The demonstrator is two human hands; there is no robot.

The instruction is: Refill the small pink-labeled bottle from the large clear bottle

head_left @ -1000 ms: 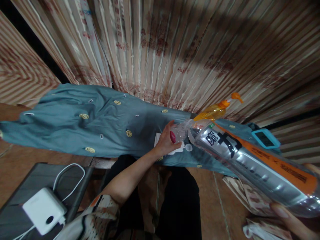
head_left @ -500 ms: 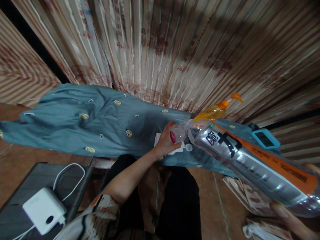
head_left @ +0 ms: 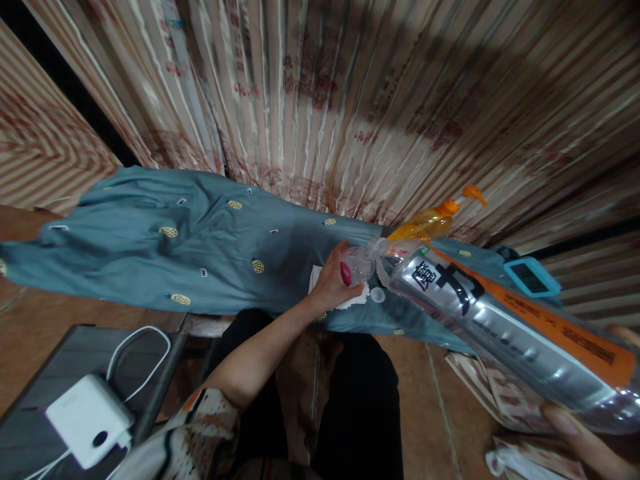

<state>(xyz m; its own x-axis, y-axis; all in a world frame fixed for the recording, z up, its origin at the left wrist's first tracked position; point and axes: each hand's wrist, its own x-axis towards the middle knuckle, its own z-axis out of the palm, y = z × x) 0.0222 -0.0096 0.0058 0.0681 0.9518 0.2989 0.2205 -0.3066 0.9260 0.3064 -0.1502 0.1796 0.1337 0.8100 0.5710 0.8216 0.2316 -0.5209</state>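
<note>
My left hand is wrapped round a small clear plastic bottle with a pink label, low over the blue-green cloth. In my right hand, partly cut off at the right edge, is a large clear bottle with a silver and orange label. It lies tilted, its neck pointing down and left. The two bottle mouths meet, or nearly so; whether they touch I cannot tell. White paper lies under the small bottle, and a round clear cap sits beside it.
Behind the bottles is an orange pump bottle. A light-blue framed device lies at the right on the patterned cloth. A white power bank with a cable rests on a dark stool. Pleated curtains hang behind.
</note>
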